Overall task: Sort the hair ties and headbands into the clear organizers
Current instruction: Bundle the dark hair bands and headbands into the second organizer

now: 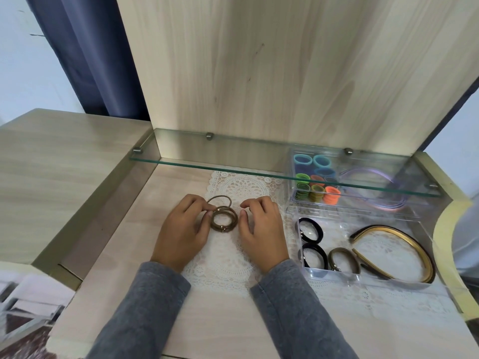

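Brown hair ties (223,220) lie in a small pile on a white lace doily (228,265), which is spread on a pale wooden tabletop (207,320). The left hand (182,229) pinches the left edge of the pile between thumb and forefinger, and its other fingers are curled. The right hand (261,229) is just beside the pile, with fingers loosely bent and holding nothing. Both arms wear grey sleeves (145,312).

To the right, the near clear organizer (337,275) holds black hair ties (311,231), a bronze tie (343,260) and a gold headband (404,252). Behind it, the far organizer (350,211), partly under a glass shelf (233,161), holds coloured hair ties (316,187) and purple headbands (375,177). A wooden panel (259,73) rises behind the shelf, and a dark blue curtain (85,60) hangs at the left.
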